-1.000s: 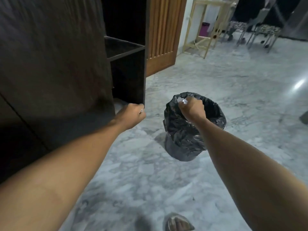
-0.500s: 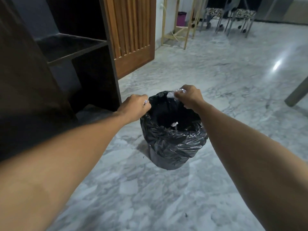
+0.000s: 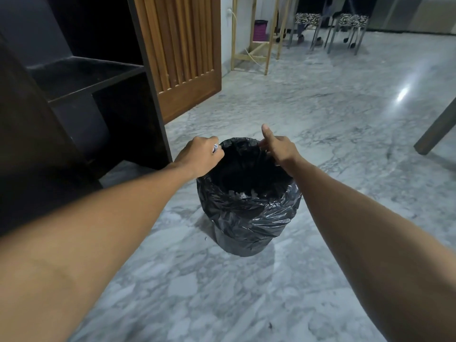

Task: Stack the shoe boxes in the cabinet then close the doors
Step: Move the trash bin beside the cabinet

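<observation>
The dark cabinet [image 3: 81, 77] stands open on the left, its shelf bare, and its dark door [image 3: 29, 144] swings toward me. No shoe box is in view. A bin lined with a black bag [image 3: 249, 218] sits on the floor in front of me. My left hand [image 3: 199, 156] grips the bag's left rim. Over the right rim is my right hand [image 3: 276, 146], thumb raised and fingertips touching the bag. Crumpled white paper [image 3: 243, 195] lies inside the bin.
Grey marble floor [image 3: 320, 119] spreads all around. A slatted wooden door [image 3: 182, 50] stands behind the cabinet. Farther back are a wooden frame [image 3: 256, 53] and two patterned stools [image 3: 330, 23]. A dark table leg [image 3: 436, 129] slants in at the right.
My right hand let go of the white paper, which now lies in the bin, and its thumb lifted. My left hand moved from beside the cabinet onto the bag's rim. I stepped closer.
</observation>
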